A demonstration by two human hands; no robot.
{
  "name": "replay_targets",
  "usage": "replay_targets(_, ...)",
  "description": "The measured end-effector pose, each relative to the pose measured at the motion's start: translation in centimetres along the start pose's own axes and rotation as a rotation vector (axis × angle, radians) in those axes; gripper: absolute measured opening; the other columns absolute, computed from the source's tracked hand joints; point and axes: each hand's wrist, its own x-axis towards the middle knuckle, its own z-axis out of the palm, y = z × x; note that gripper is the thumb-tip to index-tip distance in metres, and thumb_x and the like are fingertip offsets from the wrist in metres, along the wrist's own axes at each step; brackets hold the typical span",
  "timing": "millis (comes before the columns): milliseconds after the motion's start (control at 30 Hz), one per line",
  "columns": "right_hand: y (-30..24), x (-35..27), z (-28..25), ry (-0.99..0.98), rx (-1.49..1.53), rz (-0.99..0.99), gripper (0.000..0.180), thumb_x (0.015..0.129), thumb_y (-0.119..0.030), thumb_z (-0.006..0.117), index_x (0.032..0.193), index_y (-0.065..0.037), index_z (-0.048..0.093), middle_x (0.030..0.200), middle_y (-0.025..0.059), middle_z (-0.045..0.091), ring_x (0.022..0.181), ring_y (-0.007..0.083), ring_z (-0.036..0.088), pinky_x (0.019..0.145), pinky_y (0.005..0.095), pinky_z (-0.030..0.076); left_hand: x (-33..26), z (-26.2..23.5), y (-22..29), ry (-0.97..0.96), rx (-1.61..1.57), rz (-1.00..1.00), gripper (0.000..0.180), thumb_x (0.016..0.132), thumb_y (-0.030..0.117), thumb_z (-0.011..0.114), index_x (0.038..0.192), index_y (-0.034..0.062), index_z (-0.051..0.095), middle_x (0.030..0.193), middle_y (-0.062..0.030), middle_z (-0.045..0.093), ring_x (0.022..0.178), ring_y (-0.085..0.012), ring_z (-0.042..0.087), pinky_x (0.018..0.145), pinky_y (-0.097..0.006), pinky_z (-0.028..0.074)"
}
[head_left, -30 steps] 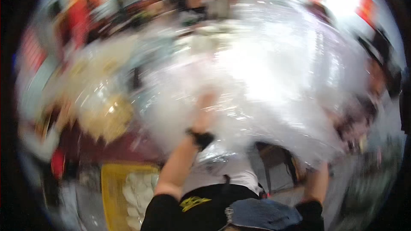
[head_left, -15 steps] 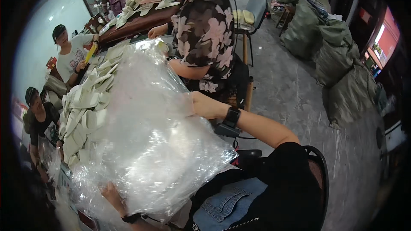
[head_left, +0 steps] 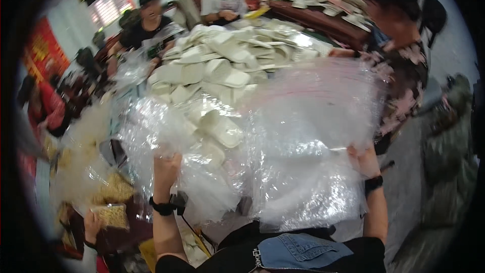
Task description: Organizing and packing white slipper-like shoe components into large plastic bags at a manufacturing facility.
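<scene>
My left hand (head_left: 166, 171) is closed around a crumpled clear plastic wrapper (head_left: 151, 126), which spreads out above and to the right of the fist. My right hand (head_left: 361, 161) grips the right edge of a thick stack of clear plastic bags (head_left: 308, 116) with reddish lines near their far edge. This stack lies nearly flat in front of my body and partly covers the table. Beyond both hands rises a heap of cream-white slippers (head_left: 222, 45); one slipper (head_left: 221, 127) shows between the wrapper and the bags, partly under thin plastic.
At the lower left, another person's hand (head_left: 92, 225) holds a clear bag of small yellow pieces (head_left: 112, 216). Co-workers sit around the table, one in a flowered top (head_left: 404, 101) close on my right. More slippers lie on a dark red table (head_left: 313, 20) behind. Large green sacks (head_left: 449, 146) stand far right.
The view has swung left. My hands have moved apart: the crumpled wrapper now hangs from my left hand, separate from the bag stack in my right.
</scene>
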Motion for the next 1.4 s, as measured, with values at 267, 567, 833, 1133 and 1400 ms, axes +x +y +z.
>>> replay_targets(267, -1.9, 9.9, 3.6, -0.001, 0.186, -0.26, 0.025, 0.091, -0.01, 0.061, 0.113, 0.002, 0.061, 0.098, 0.0097, 0.064, 0.097, 0.0196, 0.061, 0.086, 0.0291, 0.051, 1.5, 8.4, -8.3, 0.073, 0.177, 0.307, 0.01, 0.078, 0.016, 0.063, 0.074, 0.0085, 0.069, 0.067, -0.0121, 0.063, 0.065, -0.0312, 0.063, 0.054, -0.047, 0.044)
replay_targets(567, -9.1, 25.5, 21.2, -0.297, 0.09, -0.607, 0.021, 0.088, -0.008, 0.061, 0.107, 0.001, 0.065, 0.095, 0.0093, 0.066, 0.098, 0.0205, 0.062, 0.085, 0.0305, 0.051, 0.5, 11.2, -9.5, 0.313, 0.217, 0.428, 0.014, 0.081, 0.012, 0.069, 0.091, 0.0012, 0.071, 0.082, -0.017, 0.069, 0.073, -0.0275, 0.069, 0.062, -0.038, 0.052)
replay_targets(833, -10.0, 25.2, 31.9, -0.111, -0.481, -1.314, 0.005, 0.081, -0.005, 0.062, 0.083, -0.005, 0.067, 0.085, 0.0093, 0.068, 0.081, 0.0238, 0.064, 0.073, 0.0364, 0.051, -0.1, 14.5, -17.2, 0.47, 0.104, 0.274, 0.017, 0.082, 0.017, 0.069, 0.085, 0.0005, 0.068, 0.071, -0.0116, 0.065, 0.06, -0.0183, 0.06, 0.054, -0.033, 0.046)
replay_targets(1133, -2.9, 25.2, 28.3, -0.453, -0.751, -1.153, 0.019, 0.081, -0.01, 0.055, 0.098, -0.009, 0.064, 0.085, 0.0158, 0.064, 0.079, 0.0374, 0.061, 0.074, 0.0444, 0.047, -2.3, 11.3, -10.5, 0.133, -0.418, -0.27, 0.028, 0.086, 0.026, 0.065, 0.083, -0.002, 0.066, 0.075, -0.005, 0.067, 0.071, -0.0144, 0.061, 0.061, -0.036, 0.047)
replay_targets(1400, -12.1, 24.0, 25.8, -0.293, -0.365, -0.955, 0.032, 0.091, -0.015, 0.054, 0.121, -0.004, 0.058, 0.104, 0.0166, 0.063, 0.101, 0.033, 0.06, 0.092, 0.0431, 0.045, -1.6, 11.0, -9.9, 0.035, -0.57, -0.352, 0.023, 0.087, 0.02, 0.062, 0.081, -0.0024, 0.064, 0.077, -0.0107, 0.066, 0.072, -0.0199, 0.063, 0.064, -0.038, 0.048)
